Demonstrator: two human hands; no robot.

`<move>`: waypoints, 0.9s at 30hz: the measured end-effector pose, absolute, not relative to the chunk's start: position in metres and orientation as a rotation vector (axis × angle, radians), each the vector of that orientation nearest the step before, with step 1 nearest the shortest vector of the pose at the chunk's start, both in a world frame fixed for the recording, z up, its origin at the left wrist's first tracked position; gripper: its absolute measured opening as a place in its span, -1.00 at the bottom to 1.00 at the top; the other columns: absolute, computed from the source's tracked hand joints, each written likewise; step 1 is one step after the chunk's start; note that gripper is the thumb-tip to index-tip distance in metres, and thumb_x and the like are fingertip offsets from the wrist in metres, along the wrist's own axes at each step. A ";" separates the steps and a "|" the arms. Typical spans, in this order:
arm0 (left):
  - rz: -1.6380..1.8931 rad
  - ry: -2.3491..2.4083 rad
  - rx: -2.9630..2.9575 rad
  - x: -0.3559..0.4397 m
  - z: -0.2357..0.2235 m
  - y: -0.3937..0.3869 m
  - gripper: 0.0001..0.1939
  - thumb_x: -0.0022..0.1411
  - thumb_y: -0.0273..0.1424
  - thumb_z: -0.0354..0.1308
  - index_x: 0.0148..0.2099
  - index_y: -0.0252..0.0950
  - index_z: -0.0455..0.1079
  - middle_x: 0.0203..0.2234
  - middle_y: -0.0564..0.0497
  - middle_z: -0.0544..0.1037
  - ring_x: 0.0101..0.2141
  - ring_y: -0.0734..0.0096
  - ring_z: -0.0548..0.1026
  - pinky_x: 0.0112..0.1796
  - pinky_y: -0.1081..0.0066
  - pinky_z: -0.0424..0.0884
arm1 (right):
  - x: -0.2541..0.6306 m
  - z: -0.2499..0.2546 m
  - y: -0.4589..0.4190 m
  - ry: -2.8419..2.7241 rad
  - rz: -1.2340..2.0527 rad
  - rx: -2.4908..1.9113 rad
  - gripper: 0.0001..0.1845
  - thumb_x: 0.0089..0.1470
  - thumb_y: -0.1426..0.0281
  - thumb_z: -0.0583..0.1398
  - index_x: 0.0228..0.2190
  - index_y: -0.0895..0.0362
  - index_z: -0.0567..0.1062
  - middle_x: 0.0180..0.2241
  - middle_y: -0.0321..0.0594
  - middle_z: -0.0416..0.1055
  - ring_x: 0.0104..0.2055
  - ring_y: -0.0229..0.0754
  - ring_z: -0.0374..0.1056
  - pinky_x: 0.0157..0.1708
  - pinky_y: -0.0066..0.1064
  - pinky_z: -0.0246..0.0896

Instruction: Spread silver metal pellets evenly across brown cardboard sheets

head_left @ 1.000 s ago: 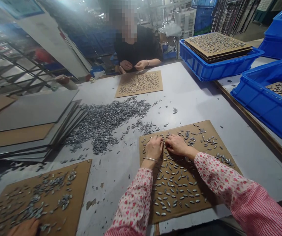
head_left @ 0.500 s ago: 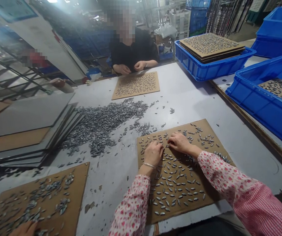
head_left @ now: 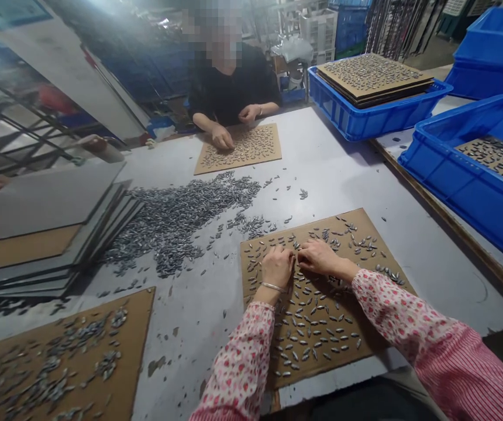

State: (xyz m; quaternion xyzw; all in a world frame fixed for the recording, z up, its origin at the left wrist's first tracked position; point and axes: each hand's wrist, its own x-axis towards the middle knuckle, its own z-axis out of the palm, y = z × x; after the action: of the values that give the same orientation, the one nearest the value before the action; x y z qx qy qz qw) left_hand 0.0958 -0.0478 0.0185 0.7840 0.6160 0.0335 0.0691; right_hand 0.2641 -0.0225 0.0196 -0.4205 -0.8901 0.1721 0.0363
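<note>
Fingers (head_left: 285, 254) of left hand (head_left: 275, 268) and right hand (head_left: 319, 257) are held nearly closed over cardboard sheet (head_left: 362, 224), contents indiscernible; opposite, co-worker's hand (head_left: 222, 137) has been lowered.

White-topped worktable (head_left: 334, 187), surface marked by dark patches on near side. Far left: pale pillar (head_left: 65, 52) with blue sign (head_left: 19, 10), metal racking (head_left: 3, 118). Floor (head_left: 431, 49) visible far right.

Brown cardboard (head_left: 368, 336); silvery-grey pieces (head_left: 185, 213); pink sleeves (head_left: 403, 310), red-printed, striped.
</note>
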 end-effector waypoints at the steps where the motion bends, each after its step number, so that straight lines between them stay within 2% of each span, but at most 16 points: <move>1: 0.092 1.845 2.377 0.097 0.018 -0.047 -0.77 0.30 -0.30 -0.02 -0.25 -0.21 0.46 -0.28 -0.04 0.46 -0.17 0.30 0.35 -0.23 0.38 0.26 | 0.268 0.021 -0.022 -2.694 0.552 -1.318 -0.81 0.13 0.32 0.16 -0.33 0.12 0.55 -0.28 -0.14 0.45 -0.19 -0.14 0.29 -0.21 -0.37 0.07; 8: 0.018 1.741 2.541 0.096 0.020 -0.054 -0.74 0.31 -0.37 -0.06 -0.31 -0.26 0.45 -0.31 -0.09 0.46 -0.20 0.26 0.37 -0.26 0.33 0.23 | 0.285 0.007 -0.018 -2.495 0.588 -1.459 -0.84 0.14 0.35 0.16 -0.31 0.11 0.54 -0.30 -0.18 0.45 -0.20 -0.18 0.28 -0.22 -0.42 0.08; 14: 0.002 1.759 2.561 0.093 0.017 -0.060 -0.72 0.32 -0.37 -0.09 -0.32 -0.24 0.44 -0.33 -0.06 0.46 -0.23 0.27 0.38 -0.28 0.34 0.23 | 0.264 0.001 -0.019 -2.553 0.425 -1.525 -0.80 0.16 0.29 0.14 -0.28 0.11 0.52 -0.22 -0.12 0.43 -0.10 -0.09 0.24 -0.15 -0.33 0.07; 21: 0.128 1.736 2.406 0.095 0.025 -0.065 -0.75 0.32 -0.30 -0.05 -0.21 -0.17 0.46 -0.32 -0.02 0.44 -0.23 0.36 0.39 -0.31 0.43 0.24 | 0.269 0.028 -0.031 -2.686 0.430 -1.413 -0.80 0.18 0.36 0.11 -0.28 0.14 0.52 -0.21 -0.09 0.44 -0.11 -0.10 0.25 -0.14 -0.32 0.03; 27: 0.121 1.725 2.365 0.103 0.015 -0.063 -0.74 0.31 -0.29 -0.05 -0.27 -0.19 0.46 -0.32 -0.04 0.44 -0.24 0.35 0.39 -0.30 0.43 0.25 | 0.274 0.022 -0.049 -2.758 0.472 -1.278 -0.83 0.15 0.35 0.15 -0.35 0.16 0.52 -0.28 -0.11 0.44 -0.16 -0.11 0.25 -0.18 -0.32 0.04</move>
State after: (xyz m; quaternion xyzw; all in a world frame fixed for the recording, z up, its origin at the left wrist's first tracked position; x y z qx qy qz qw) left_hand 0.1029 -0.0627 0.0153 0.8028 0.5853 0.0411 0.1057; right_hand 0.2744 -0.0493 0.0217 -0.4152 -0.8961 0.1535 0.0326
